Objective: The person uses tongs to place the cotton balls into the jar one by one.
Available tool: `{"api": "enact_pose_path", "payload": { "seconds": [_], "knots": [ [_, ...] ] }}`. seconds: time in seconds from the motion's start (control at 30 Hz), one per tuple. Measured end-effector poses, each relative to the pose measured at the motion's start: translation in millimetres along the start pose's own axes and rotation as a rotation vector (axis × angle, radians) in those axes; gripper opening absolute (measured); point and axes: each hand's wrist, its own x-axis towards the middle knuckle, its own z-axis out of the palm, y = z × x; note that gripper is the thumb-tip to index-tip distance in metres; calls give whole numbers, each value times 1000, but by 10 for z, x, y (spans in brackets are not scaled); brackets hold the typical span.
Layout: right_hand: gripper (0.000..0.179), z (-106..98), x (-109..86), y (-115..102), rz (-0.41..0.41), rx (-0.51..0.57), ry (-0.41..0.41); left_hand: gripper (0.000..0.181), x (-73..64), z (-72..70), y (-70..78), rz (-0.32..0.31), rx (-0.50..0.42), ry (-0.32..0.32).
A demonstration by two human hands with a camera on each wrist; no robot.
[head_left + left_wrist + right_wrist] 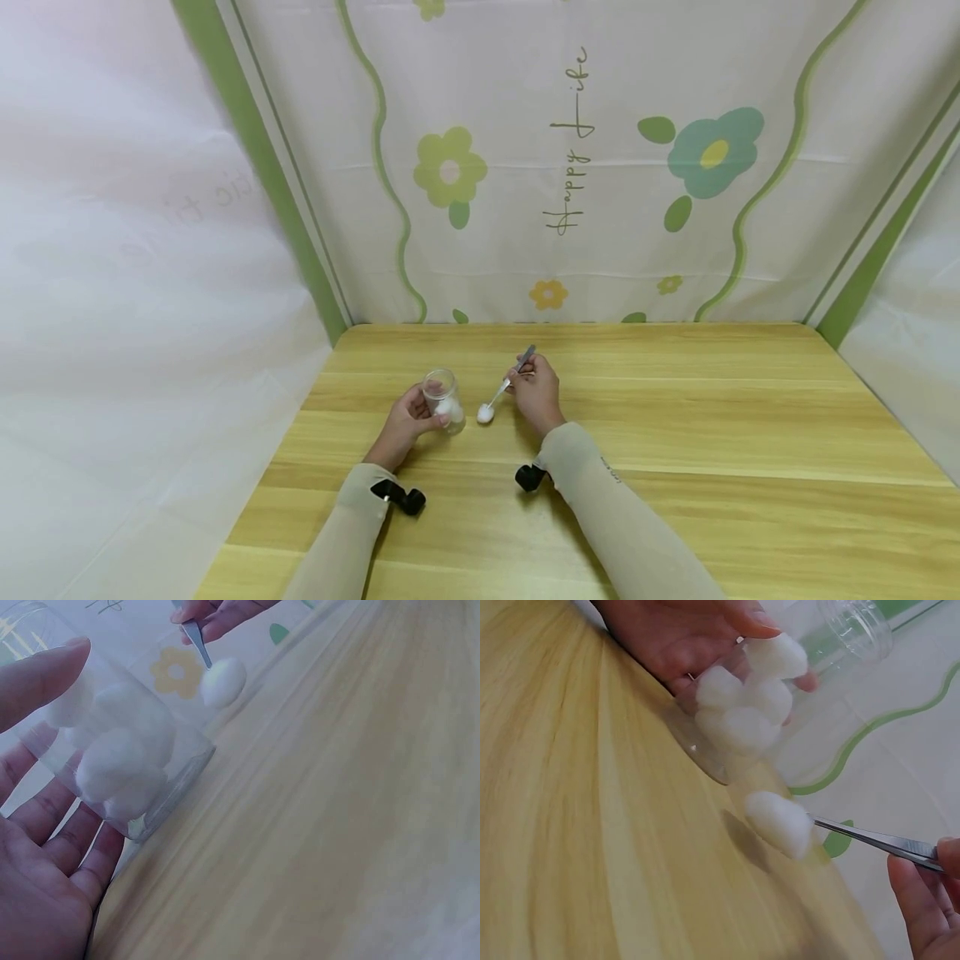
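Observation:
My left hand (405, 427) grips a clear jar (442, 390) with several white cotton balls (742, 712) inside it. The jar's open mouth is uncovered, and its base is at or just above the tabletop. To the right of it, my right hand (537, 393) pinches metal tweezers (517, 367). A single cotton ball (486, 413) is held at the tweezers' tips, apart from the jar and, by its shadow in the right wrist view, above the wood. In the left wrist view the left thumb (45, 682) lies along the jar's side.
A wooden table (712, 433) spreads under both arms. Behind it hangs a white curtain (495, 92) printed with flowers and lettering, with more pale cloth (135, 333) on the left side. Each sleeved wrist wears a small black camera (529, 477).

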Motion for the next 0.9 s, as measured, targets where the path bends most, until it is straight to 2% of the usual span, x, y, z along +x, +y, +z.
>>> {"api": "enact_pose_path", "payload": {
  "seconds": [0.3, 0.67, 0.9],
  "knots": [
    [30, -29, 23, -52, 10, 42, 5, 62, 0, -7, -6, -1, 0, -4],
    [27, -53, 14, -172, 3, 94, 5, 64, -2, -2, 14, -12, -13, -16],
    [28, -61, 27, -247, -39, 132, -5, 63, 4, -7, 4, -19, -11, -21]
  ]
}}
